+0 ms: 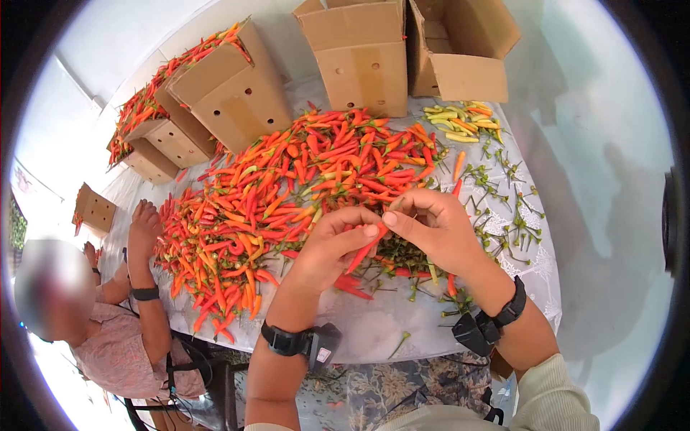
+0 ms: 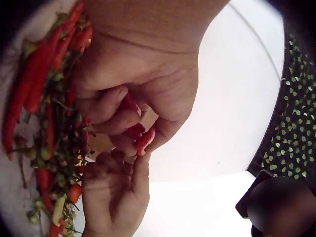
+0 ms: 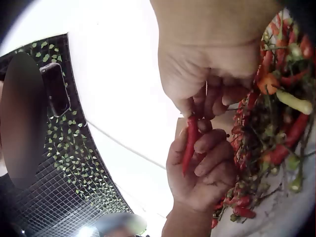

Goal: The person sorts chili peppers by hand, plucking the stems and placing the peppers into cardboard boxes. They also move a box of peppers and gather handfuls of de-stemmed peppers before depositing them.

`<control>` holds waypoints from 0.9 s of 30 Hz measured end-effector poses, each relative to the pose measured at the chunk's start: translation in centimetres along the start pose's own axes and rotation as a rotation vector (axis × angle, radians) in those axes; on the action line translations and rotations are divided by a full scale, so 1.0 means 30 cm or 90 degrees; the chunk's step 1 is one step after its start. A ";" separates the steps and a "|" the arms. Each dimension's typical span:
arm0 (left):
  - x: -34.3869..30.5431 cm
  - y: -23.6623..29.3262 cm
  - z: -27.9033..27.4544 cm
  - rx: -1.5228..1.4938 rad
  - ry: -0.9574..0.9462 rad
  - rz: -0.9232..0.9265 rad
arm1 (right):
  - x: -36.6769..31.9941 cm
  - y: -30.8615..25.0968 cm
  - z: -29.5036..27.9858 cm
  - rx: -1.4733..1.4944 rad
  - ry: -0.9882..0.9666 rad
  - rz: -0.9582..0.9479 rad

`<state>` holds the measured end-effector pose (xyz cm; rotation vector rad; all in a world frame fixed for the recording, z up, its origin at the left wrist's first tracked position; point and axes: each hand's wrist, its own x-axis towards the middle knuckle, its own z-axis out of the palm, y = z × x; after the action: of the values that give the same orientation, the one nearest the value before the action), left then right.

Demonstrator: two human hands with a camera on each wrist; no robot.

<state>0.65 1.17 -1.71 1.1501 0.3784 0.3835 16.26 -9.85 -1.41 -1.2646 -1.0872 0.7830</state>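
Note:
My left hand [image 1: 332, 248] holds a red chili pepper [image 3: 190, 145] between thumb and fingers, in front of my chest. My right hand [image 1: 440, 228] meets it there, its thumb and fingertip pinching the chili's stem end. In the left wrist view, more red chili [image 2: 132, 106] shows under the curled fingers of the left hand. Just below both hands lies a heap of green stems [image 1: 402, 255] with a few red chilies among it. A wide pile of red and orange chilies [image 1: 248, 208] spreads beyond, over the white tablecloth [image 1: 345, 327].
Cardboard boxes [image 1: 363, 72] line the table's far side; some on the left are heaped with chilies. Yellow chilies [image 1: 460, 121] lie at the back right, with loose stems [image 1: 521, 226] scattered below them. Another person [image 1: 129, 330] sits at the left, an arm reaching to the pile.

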 end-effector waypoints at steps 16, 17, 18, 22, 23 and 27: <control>0.007 -0.007 0.016 0.022 0.003 -0.010 | -0.004 -0.011 0.029 -0.299 0.130 -0.280; 0.010 -0.011 0.022 0.022 0.015 0.000 | -0.001 -0.009 0.031 -0.321 0.140 -0.302; 0.014 -0.014 0.024 0.018 0.013 0.006 | 0.002 -0.003 0.030 -0.344 0.150 -0.325; 0.026 -0.047 0.011 0.007 -0.001 0.015 | 0.003 0.007 0.030 -0.417 0.189 -0.406; 0.031 -0.053 0.008 0.009 -0.007 0.017 | 0.002 0.009 0.031 -0.420 0.198 -0.410; 0.028 -0.040 0.025 -0.032 0.011 0.021 | -0.006 0.002 0.051 -0.365 0.234 -0.336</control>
<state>1.87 0.54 -2.64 1.1053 0.3638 0.4306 14.78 -9.48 -1.57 -1.4209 -1.2993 -0.1776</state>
